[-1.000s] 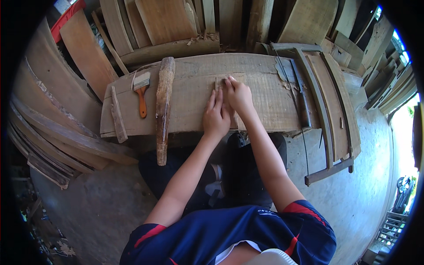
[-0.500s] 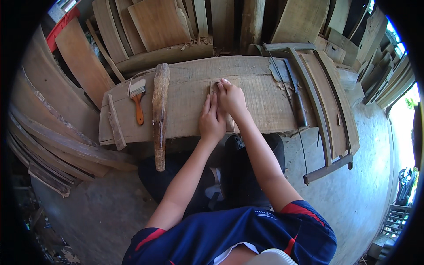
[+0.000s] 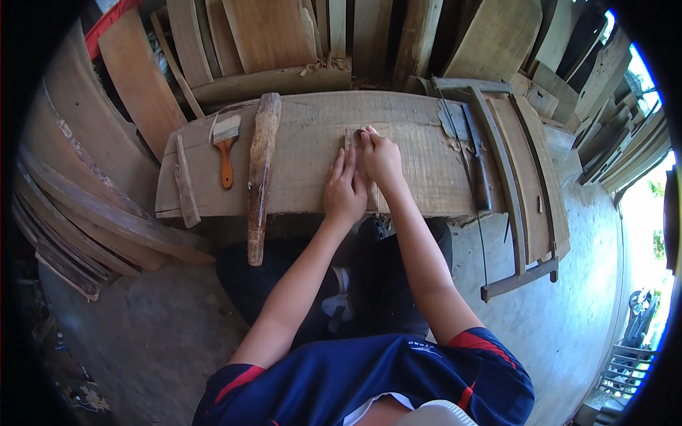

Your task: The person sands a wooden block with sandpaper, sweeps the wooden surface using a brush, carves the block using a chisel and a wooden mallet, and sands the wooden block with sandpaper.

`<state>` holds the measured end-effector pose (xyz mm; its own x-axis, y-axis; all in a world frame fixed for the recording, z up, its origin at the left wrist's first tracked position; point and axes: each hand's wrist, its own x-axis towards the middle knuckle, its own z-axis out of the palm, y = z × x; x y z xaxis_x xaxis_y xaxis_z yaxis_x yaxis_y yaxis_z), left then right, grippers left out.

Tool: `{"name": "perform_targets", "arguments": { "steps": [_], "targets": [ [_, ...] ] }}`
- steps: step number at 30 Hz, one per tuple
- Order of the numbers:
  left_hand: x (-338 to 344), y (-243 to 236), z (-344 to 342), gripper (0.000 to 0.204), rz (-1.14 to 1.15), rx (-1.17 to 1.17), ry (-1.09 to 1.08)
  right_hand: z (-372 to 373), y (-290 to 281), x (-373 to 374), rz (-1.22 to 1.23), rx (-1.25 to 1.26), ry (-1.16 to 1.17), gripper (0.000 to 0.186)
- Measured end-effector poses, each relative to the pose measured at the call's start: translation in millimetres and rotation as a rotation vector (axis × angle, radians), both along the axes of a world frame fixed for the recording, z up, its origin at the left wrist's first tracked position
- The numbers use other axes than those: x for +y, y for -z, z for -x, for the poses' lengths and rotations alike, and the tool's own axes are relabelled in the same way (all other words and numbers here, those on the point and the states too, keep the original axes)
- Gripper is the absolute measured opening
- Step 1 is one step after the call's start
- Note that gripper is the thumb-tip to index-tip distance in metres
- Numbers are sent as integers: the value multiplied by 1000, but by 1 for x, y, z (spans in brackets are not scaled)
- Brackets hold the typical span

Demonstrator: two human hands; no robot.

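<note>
On the thick wooden plank (image 3: 426, 170) both hands work side by side near its middle. My left hand (image 3: 345, 195) lies with fingers stretched forward, resting on or beside a narrow wooden strip (image 3: 347, 138) that runs away from me. Against it, my right hand (image 3: 382, 162) is closed, its fingers curled around something small and dark at the fingertips. The hand itself covers most of that object, so its kind is hidden. A pale strip end shows below the hands at the plank's near edge.
Left on the plank lie a rough wooden stick (image 3: 262, 170), a paintbrush (image 3: 226, 153) with an orange handle and a wood sliver (image 3: 187, 181). At right are a dark-handled chisel-like tool (image 3: 481, 177) and a frame saw (image 3: 501, 177). Boards (image 3: 270, 35) lean behind.
The view has shifted slightly, moving the plank and tools a little within it. Both hands stay together at the same strip, with hardly any change of pose.
</note>
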<state>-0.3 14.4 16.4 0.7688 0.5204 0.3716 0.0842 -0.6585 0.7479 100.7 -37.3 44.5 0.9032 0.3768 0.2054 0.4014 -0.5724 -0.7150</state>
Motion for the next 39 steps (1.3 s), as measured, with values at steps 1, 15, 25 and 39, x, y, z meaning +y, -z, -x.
{"name": "perform_targets", "arguments": {
  "steps": [1,15,25,39],
  "targets": [
    [-1,1,-2,46,-25,4,-7,-2,2,3,38,-16,17,32],
    [9,-1,-5,48,-65,-26,17,8,4,-7,27,-13,-46,31],
    [7,14,9,43,-29,-9,12,44,20,-19,-79,4,-78,33],
    [10,8,-1,43,-13,8,-4,36,19,-10,-53,-67,-47,32]
  ]
}}
